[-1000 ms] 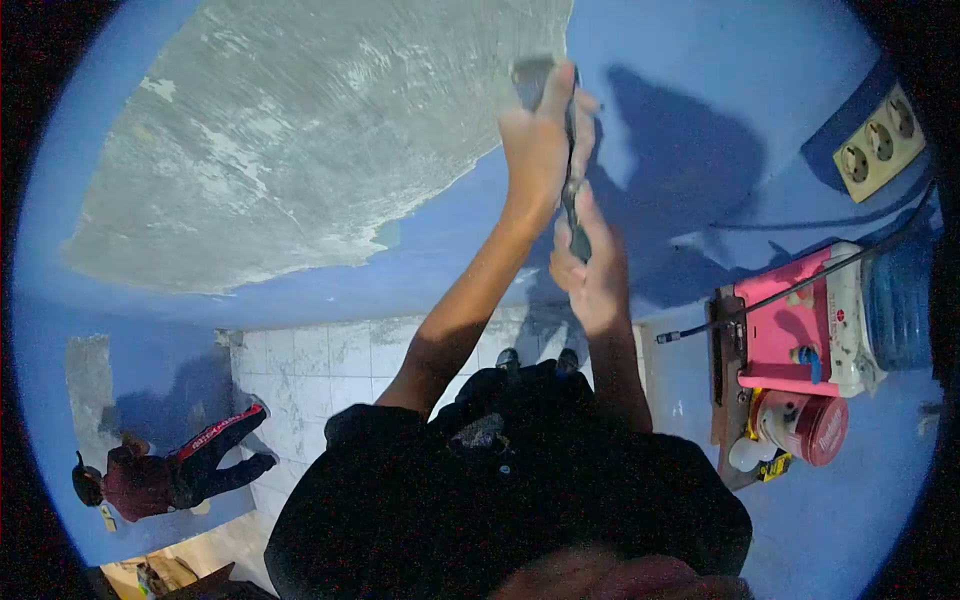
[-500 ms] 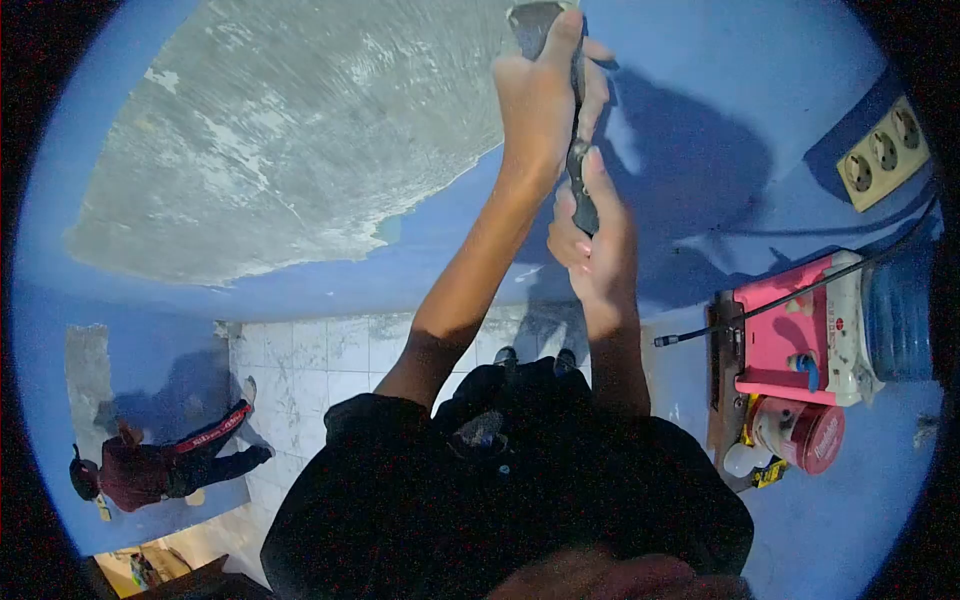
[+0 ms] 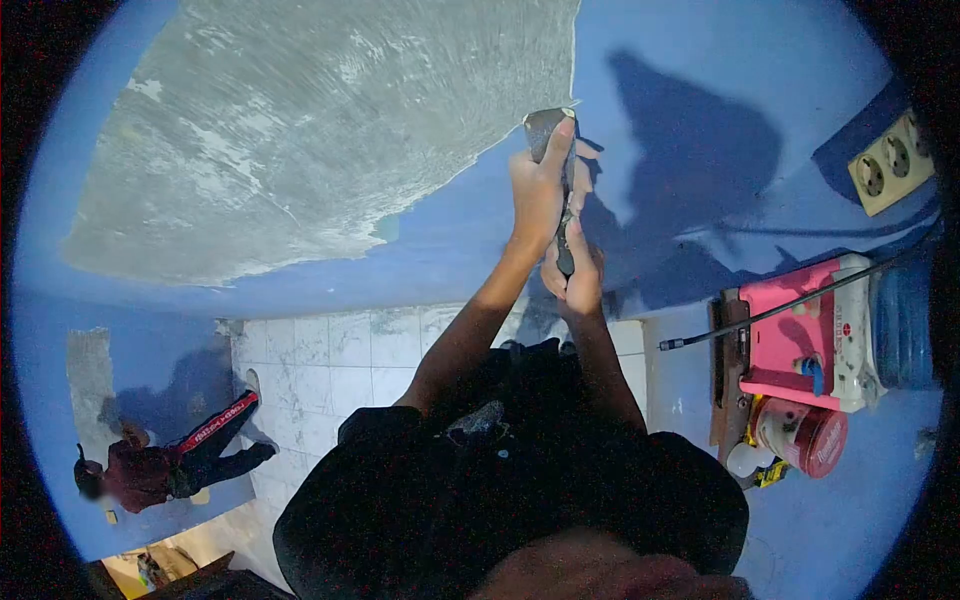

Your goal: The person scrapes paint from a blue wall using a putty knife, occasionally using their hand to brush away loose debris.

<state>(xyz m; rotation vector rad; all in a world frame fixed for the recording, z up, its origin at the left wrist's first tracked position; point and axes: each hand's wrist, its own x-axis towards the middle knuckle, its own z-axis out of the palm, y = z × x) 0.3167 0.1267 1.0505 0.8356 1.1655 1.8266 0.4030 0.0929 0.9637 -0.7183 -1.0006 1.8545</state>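
My left hand (image 3: 537, 200) is closed around the upper part of a dark paint scraper (image 3: 541, 124), its thumb pressed along the blade. Below it, my right hand (image 3: 580, 278) wraps the scraper's black handle. The blade's wide end meets the blue wall at the right edge of a bare grey patch (image 3: 300, 150), where the paint edge is ragged. Part of the handle is hidden by my fingers.
On the right are a pink and white water dispenser (image 3: 790, 330) with a blue bottle (image 3: 905, 325), a round red-lidded tub (image 3: 822, 440), a socket strip (image 3: 892, 165) and a black cable (image 3: 770, 315). Another person (image 3: 145, 470) stands by the left wall. White tiles (image 3: 345, 350) cover the floor.
Both hands and the scraper have moved down the wall toward my body, along the right edge of the grey patch. My grip looks the same.
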